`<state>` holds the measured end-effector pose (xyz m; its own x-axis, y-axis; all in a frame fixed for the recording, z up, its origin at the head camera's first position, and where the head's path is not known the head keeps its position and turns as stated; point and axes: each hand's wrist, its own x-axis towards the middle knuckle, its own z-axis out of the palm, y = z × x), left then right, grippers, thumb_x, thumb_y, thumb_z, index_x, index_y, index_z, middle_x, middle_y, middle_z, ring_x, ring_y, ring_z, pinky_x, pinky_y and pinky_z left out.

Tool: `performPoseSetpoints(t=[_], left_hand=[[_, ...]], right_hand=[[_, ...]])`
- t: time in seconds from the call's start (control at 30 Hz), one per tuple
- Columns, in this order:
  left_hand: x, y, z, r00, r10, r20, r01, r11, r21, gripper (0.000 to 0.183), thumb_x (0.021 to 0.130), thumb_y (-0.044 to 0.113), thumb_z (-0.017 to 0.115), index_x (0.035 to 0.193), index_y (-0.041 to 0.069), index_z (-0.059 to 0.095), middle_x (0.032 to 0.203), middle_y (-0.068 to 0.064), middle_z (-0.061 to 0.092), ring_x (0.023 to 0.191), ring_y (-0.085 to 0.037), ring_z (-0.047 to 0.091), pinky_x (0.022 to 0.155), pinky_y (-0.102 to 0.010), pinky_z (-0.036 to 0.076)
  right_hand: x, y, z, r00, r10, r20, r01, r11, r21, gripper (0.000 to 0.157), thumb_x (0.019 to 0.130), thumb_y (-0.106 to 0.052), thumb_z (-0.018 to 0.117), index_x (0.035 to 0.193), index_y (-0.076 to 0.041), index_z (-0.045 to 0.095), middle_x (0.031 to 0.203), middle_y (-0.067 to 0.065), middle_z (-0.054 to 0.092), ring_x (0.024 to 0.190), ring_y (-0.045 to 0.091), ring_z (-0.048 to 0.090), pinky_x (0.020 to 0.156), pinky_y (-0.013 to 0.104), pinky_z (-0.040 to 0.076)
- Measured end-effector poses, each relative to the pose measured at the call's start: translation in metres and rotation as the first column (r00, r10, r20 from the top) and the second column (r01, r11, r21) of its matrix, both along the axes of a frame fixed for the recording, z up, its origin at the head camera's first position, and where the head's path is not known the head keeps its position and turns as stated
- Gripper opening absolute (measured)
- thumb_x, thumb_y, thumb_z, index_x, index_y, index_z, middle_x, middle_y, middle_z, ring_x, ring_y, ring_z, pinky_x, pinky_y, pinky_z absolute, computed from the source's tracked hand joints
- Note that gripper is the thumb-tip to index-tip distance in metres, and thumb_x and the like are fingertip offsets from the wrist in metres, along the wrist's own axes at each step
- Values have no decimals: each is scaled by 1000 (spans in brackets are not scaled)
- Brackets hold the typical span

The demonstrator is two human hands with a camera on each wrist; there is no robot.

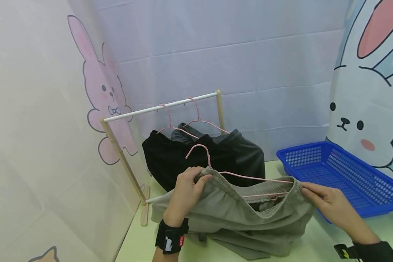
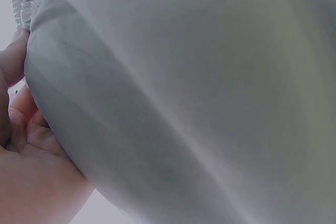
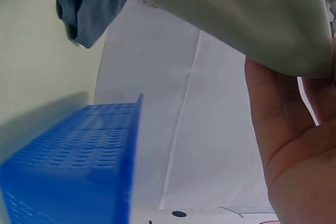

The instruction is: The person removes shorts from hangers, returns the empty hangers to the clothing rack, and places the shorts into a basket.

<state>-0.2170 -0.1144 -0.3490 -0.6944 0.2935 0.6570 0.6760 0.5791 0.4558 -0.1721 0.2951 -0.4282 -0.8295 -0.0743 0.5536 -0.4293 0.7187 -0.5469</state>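
Observation:
Both hands hold a pair of grey-green shorts [image 1: 249, 218] by its gathered elastic waistband, above the table. My left hand [image 1: 187, 191] pinches the left end of the waistband between thumb and fingers, close to the neck of a pink hanger [image 1: 245, 176]. At the opposite end, my right hand [image 1: 330, 205] pinches the waistband beside the hanger's right tip. The hanger lies inside the waist opening, its hook standing up free of the rod. In the left wrist view the cloth [image 2: 157, 103] fills most of the picture; in the right wrist view it drapes over the fingers.
Behind the shorts stands a rack with a white rod [image 1: 134, 113] and wooden posts. Black shorts [image 1: 160, 156] and dark grey shorts [image 1: 249, 149] hang there on pink hangers. A blue plastic basket [image 1: 373, 174] sits on the table at the right, near the right hand.

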Motion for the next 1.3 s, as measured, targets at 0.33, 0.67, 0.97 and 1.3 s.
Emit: performPoseSetpoints(t=[0.33, 0.67, 0.97, 1.3], left_hand=[[3, -3, 2, 1000, -6, 20, 5, 998, 61, 10, 97, 29, 72, 97, 20, 75, 84, 11, 62, 76, -9, 55, 65, -27, 49], [2, -4, -1, 1000, -17, 22, 15, 996, 86, 10, 98, 29, 72, 96, 20, 73, 82, 10, 60, 73, -9, 54, 63, -26, 48], [1, -3, -3, 999, -16, 40, 13, 997, 78, 9, 97, 28, 73, 99, 19, 75, 87, 9, 64, 77, -9, 56, 66, -27, 50], [3, 1, -1, 999, -39, 23, 38, 997, 65, 9, 97, 27, 73, 99, 18, 75, 87, 10, 63, 78, -9, 56, 67, -27, 51]], right_hand=[[8, -1, -19, 993, -112, 25, 114, 992, -61, 23, 101, -13, 68, 120, -3, 77, 112, 13, 76, 96, -21, 50, 69, 9, 45], [21, -13, -47, 975, 19, 220, -13, 1000, -28, 23, 104, -11, 62, 121, 0, 72, 95, 6, 73, 82, -12, 52, 60, 23, 48], [23, -17, -58, 984, 48, 170, -34, 996, -85, 14, 104, -7, 61, 113, -5, 71, 74, -15, 55, 66, -4, 47, 52, 25, 40], [12, -3, 15, 993, -115, 25, 117, 990, -85, 26, 107, -10, 52, 129, -5, 65, 100, 14, 76, 79, -12, 63, 58, 18, 54]])
